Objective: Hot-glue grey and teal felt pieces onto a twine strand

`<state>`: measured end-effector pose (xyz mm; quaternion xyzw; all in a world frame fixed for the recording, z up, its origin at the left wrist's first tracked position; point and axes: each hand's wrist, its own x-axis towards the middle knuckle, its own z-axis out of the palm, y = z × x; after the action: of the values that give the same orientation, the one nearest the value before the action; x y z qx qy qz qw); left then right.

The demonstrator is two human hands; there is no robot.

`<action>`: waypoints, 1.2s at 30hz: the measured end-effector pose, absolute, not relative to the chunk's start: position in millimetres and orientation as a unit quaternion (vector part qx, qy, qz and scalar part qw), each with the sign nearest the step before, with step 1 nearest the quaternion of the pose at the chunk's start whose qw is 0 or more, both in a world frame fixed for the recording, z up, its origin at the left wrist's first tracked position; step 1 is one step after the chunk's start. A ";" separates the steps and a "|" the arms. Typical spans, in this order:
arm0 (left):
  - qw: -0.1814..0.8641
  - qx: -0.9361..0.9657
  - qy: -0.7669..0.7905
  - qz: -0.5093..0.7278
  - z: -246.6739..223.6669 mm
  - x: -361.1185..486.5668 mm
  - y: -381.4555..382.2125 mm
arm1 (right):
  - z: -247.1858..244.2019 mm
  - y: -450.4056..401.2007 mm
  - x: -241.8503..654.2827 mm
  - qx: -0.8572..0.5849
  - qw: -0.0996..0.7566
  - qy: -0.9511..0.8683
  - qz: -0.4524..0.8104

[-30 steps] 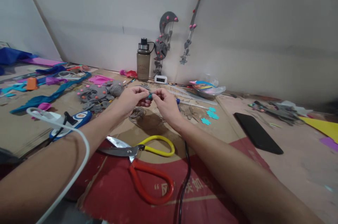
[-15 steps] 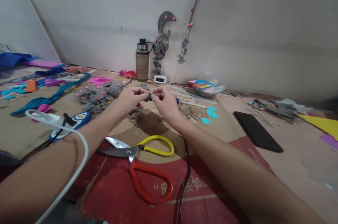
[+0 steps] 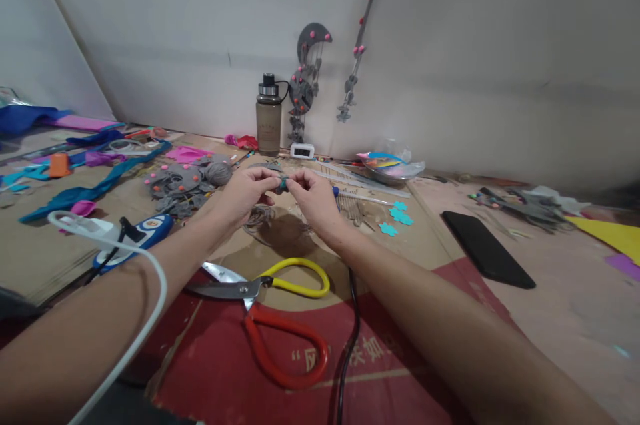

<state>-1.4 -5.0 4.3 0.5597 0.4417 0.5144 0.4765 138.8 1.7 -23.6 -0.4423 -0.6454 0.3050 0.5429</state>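
Fingertips (image 3: 275,181) of two bare hands meet on a small teal piece (image 3: 283,183)

The piece sits between the left hand (image 3: 250,193) and the right hand (image 3: 314,200), over the middle of the cardboard (image 3: 425,231). The left hand's thumb and index finger are closed on its left side, with the other fingers curled beneath; the right hand's thumb and index finger grip it from the right. Its exact shape is mostly hidden by the fingers.

A loose coil of string (image 3: 260,217) lies below the left hand. Nearer, large scissors (image 3: 243,289) rest open, blades pointing left, with a yellow handle and a red one. A black cord (image 3: 356,325) runs toward the near edge just right of them, and a white cable (image 3: 161,285) loops across the left forearm.

On the left are grey felt pieces (image 3: 175,178) dotted with pink and orange, beside a grey yarn ball (image 3: 219,172). Turquoise flower shapes (image 3: 389,229) lie to the right, and a black phone (image 3: 487,248) farther right. At the far side, a bottle (image 3: 269,121) stands left of a small digital clock (image 3: 302,151), and a bowl (image 3: 395,173) sits to their right. A grey crescent (image 3: 311,37) hangs on the wall (image 3: 450,45).
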 end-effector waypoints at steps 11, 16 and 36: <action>0.519 0.567 0.449 0.455 6.3 -6.7 -4.9 | -21.8 -0.5 140.3 -0.465 0.540 -0.648 0.268; 0.484 0.574 0.474 0.460 5.6 -4.6 -5.0 | -21.3 -4.6 137.9 -0.453 0.535 -0.661 0.267; 0.472 0.406 0.500 0.602 6.8 -39.6 26.2 | 0.5 -11.8 183.9 -0.489 0.417 -0.635 0.429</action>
<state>-39.6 26.2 6.8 0.4057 0.4999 0.6024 0.4718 183.9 -11.8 0.5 -0.4892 -0.6350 0.4288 0.4166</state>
